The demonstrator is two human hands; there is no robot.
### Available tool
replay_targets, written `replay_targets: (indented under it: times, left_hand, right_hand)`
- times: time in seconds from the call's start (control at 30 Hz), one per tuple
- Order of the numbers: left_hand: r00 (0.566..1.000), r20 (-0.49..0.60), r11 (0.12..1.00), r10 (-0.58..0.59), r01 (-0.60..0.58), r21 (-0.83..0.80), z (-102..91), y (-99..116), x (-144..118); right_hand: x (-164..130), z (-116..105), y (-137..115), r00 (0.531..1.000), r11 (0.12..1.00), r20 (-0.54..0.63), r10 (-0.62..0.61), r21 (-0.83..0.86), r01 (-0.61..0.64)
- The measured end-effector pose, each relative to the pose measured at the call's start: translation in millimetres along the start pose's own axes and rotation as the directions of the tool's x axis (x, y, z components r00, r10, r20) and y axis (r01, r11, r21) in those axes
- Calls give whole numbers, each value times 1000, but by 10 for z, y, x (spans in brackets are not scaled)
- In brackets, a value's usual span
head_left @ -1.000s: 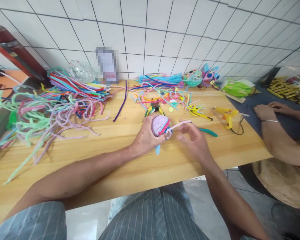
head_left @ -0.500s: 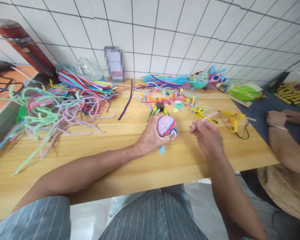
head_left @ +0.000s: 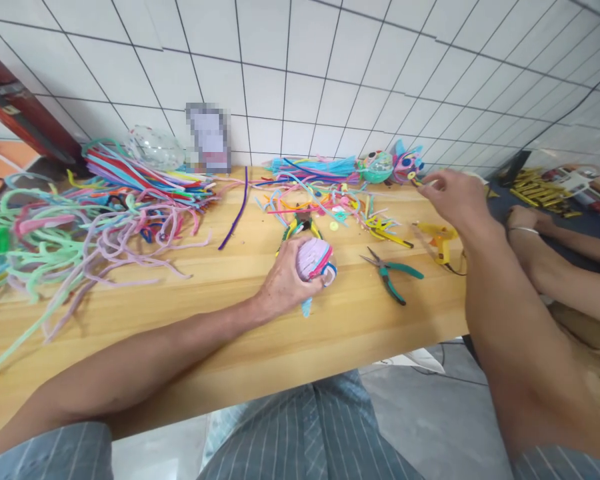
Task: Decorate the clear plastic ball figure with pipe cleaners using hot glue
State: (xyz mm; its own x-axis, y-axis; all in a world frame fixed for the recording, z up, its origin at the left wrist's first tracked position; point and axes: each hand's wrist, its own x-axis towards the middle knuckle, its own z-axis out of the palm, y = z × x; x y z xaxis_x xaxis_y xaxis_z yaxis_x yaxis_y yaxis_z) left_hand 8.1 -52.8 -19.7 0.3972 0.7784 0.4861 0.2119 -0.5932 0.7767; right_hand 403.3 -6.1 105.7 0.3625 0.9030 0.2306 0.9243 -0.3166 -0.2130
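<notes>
My left hand (head_left: 286,275) is wrapped round a ball covered in lilac fuzzy pipe cleaners (head_left: 314,259), with pink and blue bands and a small white-and-blue ring on its right side. A light-blue piece (head_left: 307,307) sticks out below it. Farther right, my right hand (head_left: 455,195) is stretched to the back of the table. Its fingertips are pinched together beside a pink-and-blue pipe-cleaner figure (head_left: 406,162); whatever they hold is too small to make out. Green-handled pliers (head_left: 391,270) lie with parted jaws between my hands.
Loose pipe cleaners (head_left: 105,227) spread over the left side, near a red flask (head_left: 27,113). Yellow-green pliers (head_left: 303,225) lie behind the ball. A yellow glue gun (head_left: 441,241) rests under my right forearm. Another person's arm (head_left: 555,257) is close at the right.
My right hand has moved away and to the right, uncovering the green-handled pliers. The pale pink strip seen at its fingers no longer shows. My left hand keeps its hold on the ball.
</notes>
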Motion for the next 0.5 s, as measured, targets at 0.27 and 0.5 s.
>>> replay_targets:
  times: [0.27,0.5]
  left_hand:
    - [1000,0,1000,-17,17,-15,13,0,-13]
    - [999,8,999,-35,35,-23,3,3,-20]
  right_hand:
    - [-282,927,-18,974,992,218,-57,-94,80]
    - [51,833,-258,999,996,39,-37,-76,40]
